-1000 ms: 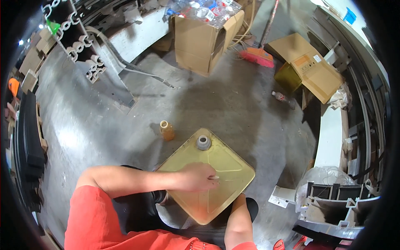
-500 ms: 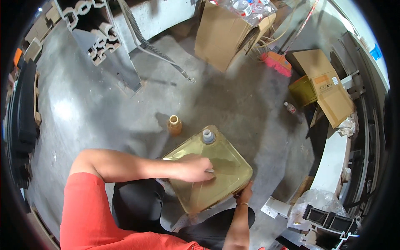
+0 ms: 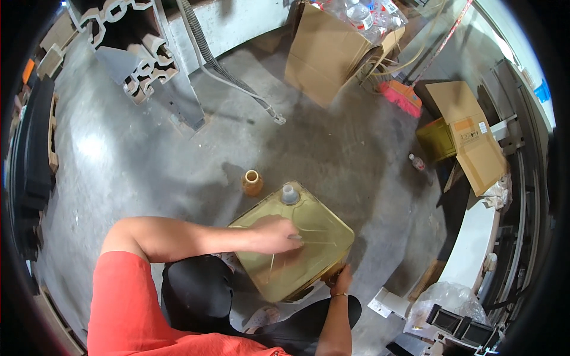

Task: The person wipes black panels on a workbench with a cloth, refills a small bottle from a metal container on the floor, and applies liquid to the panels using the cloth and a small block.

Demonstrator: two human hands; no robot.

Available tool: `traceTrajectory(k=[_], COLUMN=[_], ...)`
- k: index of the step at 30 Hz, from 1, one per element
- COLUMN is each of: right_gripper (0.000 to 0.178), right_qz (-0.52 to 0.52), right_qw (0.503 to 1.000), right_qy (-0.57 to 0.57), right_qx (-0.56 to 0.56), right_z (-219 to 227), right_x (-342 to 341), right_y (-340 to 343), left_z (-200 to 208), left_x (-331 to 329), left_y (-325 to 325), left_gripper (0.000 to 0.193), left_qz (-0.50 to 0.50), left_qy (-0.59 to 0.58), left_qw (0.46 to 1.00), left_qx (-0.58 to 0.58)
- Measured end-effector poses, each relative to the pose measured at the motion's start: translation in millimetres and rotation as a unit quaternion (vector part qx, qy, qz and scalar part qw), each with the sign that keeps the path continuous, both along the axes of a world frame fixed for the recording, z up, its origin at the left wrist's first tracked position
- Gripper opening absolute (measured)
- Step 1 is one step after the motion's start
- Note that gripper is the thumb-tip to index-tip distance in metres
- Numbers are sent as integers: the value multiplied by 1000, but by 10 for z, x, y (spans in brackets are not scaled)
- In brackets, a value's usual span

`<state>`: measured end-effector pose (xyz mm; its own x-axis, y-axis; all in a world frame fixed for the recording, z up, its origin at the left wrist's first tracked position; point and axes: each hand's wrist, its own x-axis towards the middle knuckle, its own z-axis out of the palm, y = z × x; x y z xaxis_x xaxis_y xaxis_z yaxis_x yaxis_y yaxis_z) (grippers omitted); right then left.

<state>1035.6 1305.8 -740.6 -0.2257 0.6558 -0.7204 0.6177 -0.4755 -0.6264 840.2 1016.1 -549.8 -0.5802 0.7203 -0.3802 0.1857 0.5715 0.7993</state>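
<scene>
A grey floor (image 3: 332,145) is littered at its edges.
A cardboard box (image 3: 320,59) is filled with clear plastic bottles (image 3: 359,16); near it, a broom (image 3: 402,99) with pinkish bristles is seen. At right, a small bottle (image 3: 417,162) is placed near an opened carton (image 3: 475,142). At upper left, a ribbed hose (image 3: 199,38) is draped near metal profiles (image 3: 116,62).

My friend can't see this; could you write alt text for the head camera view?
A person's left hand grips the top of a yellowish square can, right hand at its side. An open amber bottle stands nearby on grey floor, cardboard boxes beyond.
</scene>
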Motion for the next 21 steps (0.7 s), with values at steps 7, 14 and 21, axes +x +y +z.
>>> traceTrajectory(k=[7,14,21], right_gripper=[50,64,71], right_qz=[12,15,-19], right_qw=[997,991,992], right_qy=[-43,76,27], right_qx=[-67,-105,-121], right_z=[239,-46,64], right_x=[1,324,581], right_y=[-129,-52,-601], left_z=[-59,-164,-152], left_x=[-75,-62,-45], left_y=[-107,-99,-124], left_gripper=[37,35,35], left_qz=[62,44,53], left_qy=[-42,-3,-16], left_qw=[997,997,998], left_qx=[1,64,41])
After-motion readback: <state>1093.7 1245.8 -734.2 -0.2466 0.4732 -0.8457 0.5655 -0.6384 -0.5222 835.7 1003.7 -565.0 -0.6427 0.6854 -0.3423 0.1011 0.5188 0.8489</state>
